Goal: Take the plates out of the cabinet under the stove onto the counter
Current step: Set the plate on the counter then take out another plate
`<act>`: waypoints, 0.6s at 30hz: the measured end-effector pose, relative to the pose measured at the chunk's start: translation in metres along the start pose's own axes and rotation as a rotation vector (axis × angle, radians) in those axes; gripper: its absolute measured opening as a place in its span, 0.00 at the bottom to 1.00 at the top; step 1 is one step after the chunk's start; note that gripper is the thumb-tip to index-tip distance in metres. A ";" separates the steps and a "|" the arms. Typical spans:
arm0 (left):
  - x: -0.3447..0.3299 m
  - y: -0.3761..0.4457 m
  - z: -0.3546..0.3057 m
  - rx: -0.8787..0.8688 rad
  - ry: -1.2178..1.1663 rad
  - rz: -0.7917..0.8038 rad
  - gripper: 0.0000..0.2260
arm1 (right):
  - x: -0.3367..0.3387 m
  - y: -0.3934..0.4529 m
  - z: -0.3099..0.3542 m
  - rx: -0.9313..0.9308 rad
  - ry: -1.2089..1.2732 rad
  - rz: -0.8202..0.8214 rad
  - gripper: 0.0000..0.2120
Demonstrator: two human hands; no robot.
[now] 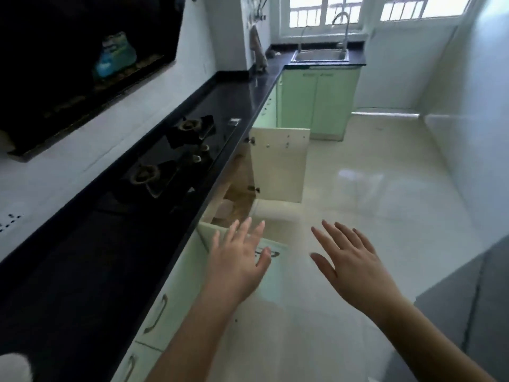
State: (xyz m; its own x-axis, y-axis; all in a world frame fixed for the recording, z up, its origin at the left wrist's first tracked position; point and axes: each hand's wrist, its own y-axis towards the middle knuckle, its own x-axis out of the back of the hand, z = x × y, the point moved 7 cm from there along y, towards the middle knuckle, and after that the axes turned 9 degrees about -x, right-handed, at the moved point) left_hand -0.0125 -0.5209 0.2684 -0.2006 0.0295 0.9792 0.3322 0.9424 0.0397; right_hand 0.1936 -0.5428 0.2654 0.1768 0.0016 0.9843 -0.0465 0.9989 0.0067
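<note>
The cabinet under the stove (237,194) stands with both doors swung out: the far door (278,164) shows its cream inner face, the near green door (272,271) is under my left hand. Inside, a pale round shape that may be a plate (224,209) shows dimly on the brown shelf. The black counter (242,97) runs along the left with the gas stove (176,155) set in it. My left hand (237,260) hovers over the near door, fingers spread, holding nothing. My right hand (349,263) is out over the floor, also spread and holding nothing.
Green cabinets (170,299) with metal handles run below the counter. A black range hood (82,59) hangs over the stove. A steel sink (321,55) with a tap sits under the window at the far end. Glossy tiled floor (371,175) fills the right.
</note>
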 end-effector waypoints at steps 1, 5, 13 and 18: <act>-0.006 0.010 -0.016 -0.030 0.005 0.007 0.30 | 0.000 -0.001 -0.020 -0.041 0.011 -0.006 0.34; -0.032 0.037 -0.056 -0.089 0.045 0.043 0.27 | -0.002 -0.001 -0.085 -0.156 0.047 -0.017 0.31; -0.064 0.082 -0.089 -0.174 0.064 0.127 0.27 | -0.006 0.008 -0.144 -0.275 0.050 -0.019 0.32; -0.075 0.129 -0.089 -0.263 0.029 0.174 0.27 | -0.010 0.035 -0.166 -0.378 0.040 -0.023 0.32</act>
State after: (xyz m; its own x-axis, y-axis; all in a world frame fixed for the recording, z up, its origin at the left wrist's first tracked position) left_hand 0.1276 -0.4310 0.2176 -0.0946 0.1694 0.9810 0.5868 0.8055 -0.0825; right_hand 0.3536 -0.5004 0.2265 0.2122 -0.0271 0.9769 0.3225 0.9456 -0.0438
